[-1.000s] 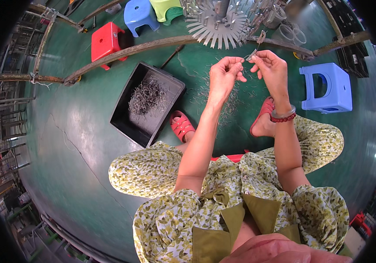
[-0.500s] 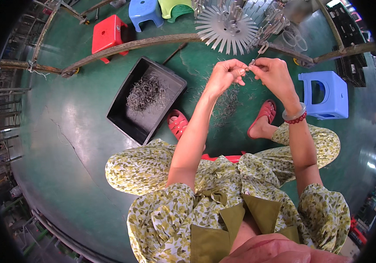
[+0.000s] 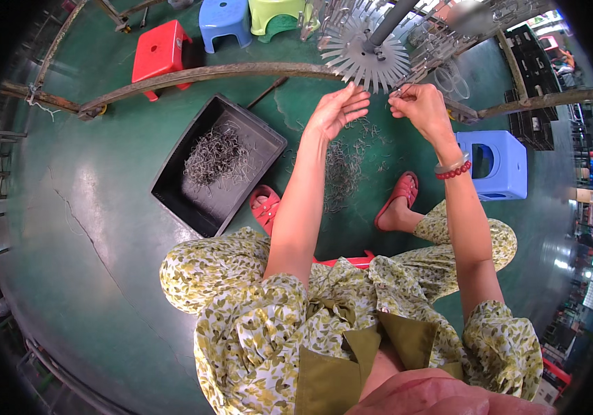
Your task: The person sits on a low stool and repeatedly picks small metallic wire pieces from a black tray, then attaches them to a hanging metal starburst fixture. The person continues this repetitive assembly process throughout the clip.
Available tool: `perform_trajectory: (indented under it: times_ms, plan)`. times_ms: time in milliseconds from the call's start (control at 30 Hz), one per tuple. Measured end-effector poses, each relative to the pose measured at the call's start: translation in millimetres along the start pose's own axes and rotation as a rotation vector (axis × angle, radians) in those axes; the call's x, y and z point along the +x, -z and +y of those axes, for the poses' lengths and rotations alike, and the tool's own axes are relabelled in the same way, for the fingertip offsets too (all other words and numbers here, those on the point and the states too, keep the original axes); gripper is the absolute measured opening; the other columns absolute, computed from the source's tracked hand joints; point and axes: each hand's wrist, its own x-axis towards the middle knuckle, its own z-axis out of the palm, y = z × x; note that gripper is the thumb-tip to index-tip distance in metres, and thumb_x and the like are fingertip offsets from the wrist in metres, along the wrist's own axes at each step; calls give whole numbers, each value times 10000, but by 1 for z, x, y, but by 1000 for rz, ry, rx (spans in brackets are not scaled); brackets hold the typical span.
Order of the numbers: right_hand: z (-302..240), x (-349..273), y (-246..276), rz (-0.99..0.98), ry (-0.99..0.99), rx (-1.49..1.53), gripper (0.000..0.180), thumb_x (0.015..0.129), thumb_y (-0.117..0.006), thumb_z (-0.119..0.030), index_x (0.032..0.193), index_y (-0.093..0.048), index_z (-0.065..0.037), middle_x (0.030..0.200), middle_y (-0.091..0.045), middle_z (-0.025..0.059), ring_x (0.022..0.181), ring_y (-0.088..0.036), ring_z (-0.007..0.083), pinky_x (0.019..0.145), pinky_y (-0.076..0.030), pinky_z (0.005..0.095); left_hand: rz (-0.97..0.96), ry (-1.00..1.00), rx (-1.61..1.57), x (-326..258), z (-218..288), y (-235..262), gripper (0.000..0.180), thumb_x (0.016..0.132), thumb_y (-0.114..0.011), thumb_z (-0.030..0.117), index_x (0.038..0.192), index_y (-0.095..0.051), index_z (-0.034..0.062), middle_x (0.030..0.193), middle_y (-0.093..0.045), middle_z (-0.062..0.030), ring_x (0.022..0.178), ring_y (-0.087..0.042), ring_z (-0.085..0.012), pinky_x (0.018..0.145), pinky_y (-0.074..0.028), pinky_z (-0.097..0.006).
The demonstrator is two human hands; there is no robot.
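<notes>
Fingers of the right hand [image 3: 417, 107] are pinched on a small metal clip [image 3: 399, 90] at the toothed disc [image 3: 364, 52]. Left hand [image 3: 338, 111] fingers are held apart, empty, just beside it

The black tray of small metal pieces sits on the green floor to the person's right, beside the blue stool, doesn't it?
Not quite: the head view shows the black tray of small metal pieces on the green floor to the person's left. The blue stool stands on the right, apart from it.

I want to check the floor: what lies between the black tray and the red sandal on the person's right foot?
In the head view, between the black tray and that red sandal lie a loose heap of small metal pieces on the green floor and the other red sandal.
</notes>
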Motion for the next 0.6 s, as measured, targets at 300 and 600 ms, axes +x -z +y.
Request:
perform_trajectory:
  times_ms: [300,600]
  plan:
    - [15,24,-15,162,13,60,189,773,-662,-122,831,-659,59,683,-663,149,653,-672,166,607,-506,266,24,29,129,37,13,-1,263,837,-625,206,983,-639,-12,928,-669,-100,797,-635,-147,700,-510,-245]
    - [12,21,-23,217,-25,-16,183,761,-666,-125,823,-663,47,664,-654,150,633,-664,197,603,-495,295,36,46,313,35,17,-10,189,829,-627,178,923,-653,16,815,-678,-51,695,-625,-86,608,-496,-190]
